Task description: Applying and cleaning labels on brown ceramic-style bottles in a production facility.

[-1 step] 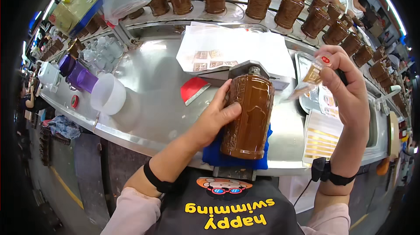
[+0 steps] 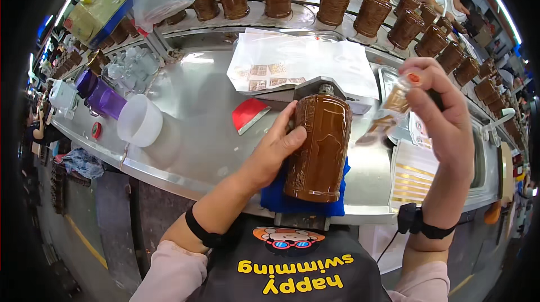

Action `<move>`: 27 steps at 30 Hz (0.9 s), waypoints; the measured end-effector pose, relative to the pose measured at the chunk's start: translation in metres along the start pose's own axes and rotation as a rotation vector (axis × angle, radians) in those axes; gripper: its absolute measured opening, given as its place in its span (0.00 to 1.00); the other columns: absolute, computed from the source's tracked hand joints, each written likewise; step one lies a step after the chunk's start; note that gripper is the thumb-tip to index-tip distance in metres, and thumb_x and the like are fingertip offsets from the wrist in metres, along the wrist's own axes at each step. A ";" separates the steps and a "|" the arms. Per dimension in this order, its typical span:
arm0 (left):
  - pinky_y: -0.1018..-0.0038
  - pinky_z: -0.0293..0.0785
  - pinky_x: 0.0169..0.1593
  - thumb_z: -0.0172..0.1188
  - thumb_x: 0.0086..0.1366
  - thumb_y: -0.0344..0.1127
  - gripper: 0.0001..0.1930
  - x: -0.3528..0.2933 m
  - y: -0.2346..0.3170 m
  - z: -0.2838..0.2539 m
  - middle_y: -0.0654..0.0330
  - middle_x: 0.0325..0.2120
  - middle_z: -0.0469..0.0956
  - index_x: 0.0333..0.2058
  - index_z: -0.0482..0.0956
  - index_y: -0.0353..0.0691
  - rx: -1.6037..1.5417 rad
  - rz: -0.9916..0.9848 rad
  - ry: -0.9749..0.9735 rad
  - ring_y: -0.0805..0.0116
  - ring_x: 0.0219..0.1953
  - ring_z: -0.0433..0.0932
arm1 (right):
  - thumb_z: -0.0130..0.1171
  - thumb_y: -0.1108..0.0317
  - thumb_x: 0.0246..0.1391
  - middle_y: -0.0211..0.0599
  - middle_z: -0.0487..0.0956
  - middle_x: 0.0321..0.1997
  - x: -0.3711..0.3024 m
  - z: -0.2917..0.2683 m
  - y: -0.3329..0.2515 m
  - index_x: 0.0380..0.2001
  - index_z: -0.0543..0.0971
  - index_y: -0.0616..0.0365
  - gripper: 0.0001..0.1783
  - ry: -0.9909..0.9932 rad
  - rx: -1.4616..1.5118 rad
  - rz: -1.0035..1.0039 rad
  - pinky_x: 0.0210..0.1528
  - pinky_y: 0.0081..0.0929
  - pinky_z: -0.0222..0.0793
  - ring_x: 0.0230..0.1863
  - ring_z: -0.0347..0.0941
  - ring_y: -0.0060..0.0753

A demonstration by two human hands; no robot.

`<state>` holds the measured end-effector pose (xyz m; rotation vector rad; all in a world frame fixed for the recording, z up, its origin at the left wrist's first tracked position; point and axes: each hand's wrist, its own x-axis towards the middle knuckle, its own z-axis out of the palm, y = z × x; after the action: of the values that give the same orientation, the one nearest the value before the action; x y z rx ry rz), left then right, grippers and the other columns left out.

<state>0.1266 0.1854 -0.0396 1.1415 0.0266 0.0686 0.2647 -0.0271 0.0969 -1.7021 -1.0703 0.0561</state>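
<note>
A glossy brown glass bottle with relief on its sides lies tilted on a blue cloth, its neck away from me by a grey metal rest. My left hand is closed round its left side, thumb on top. To the right of the bottle, my right hand is raised and pinches a clear film decal with gold print and a red mark at its top. The decal hangs, slightly blurred, apart from the bottle. A red scraper with a pale edge lies left of the bottle's neck.
Printed decal sheets lie behind the bottle; gold-striped sheets are at right beside a metal tray. A white tub and purple cup stand left. Several brown bottles line the far conveyor, with people beyond.
My right hand has lowered slightly to the left, and the decal has swung out, showing more of its gold print. My left hand and the bottle have barely shifted.
</note>
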 end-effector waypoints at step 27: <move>0.62 0.47 0.68 0.65 0.57 0.47 0.54 -0.015 -0.005 0.022 0.39 0.61 0.51 0.67 0.35 0.32 0.565 0.179 0.066 0.49 0.65 0.52 | 0.63 0.68 0.53 0.42 0.75 0.39 -0.020 0.075 0.064 0.26 0.73 0.62 0.11 0.027 -0.022 -0.026 0.42 0.28 0.68 0.40 0.72 0.38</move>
<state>0.1135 0.1624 -0.0353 1.7047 0.0017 0.2714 0.2536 0.0144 0.0056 -1.7042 -1.0758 0.0049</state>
